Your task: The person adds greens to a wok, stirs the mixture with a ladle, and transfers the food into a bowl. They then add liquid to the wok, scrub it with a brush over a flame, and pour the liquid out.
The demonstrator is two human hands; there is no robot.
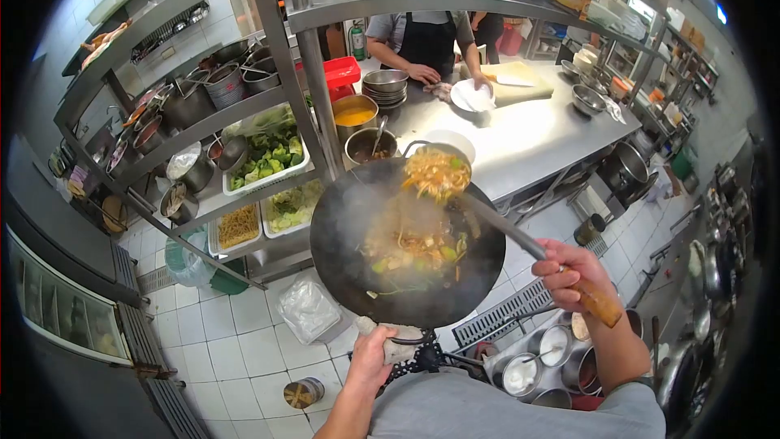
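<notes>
My left hand (372, 360) is closed round a folded grey cloth (403, 347) at the near handle of a large dark wok (341, 268). Steam rises from the stir-fried noodles and vegetables (414, 248) in it. In my right hand (570, 272) is the wooden handle of a long metal ladle (505, 228). Its bowl, heaped with noodles and vegetables (437, 175), is over the wok's far rim. Just beyond, partly hidden by the ladle, a white plate (457, 143) rests on the steel counter (520, 132).
Across the counter a person in a dark apron (431, 41) handles a white bowl (474, 96). A pot of orange liquid (355, 111) and stacked metal bowls (385, 85) stand left of the plate. Broccoli (272, 154) fills a tub on the left shelf. Condiment pots (522, 374) sit lower right.
</notes>
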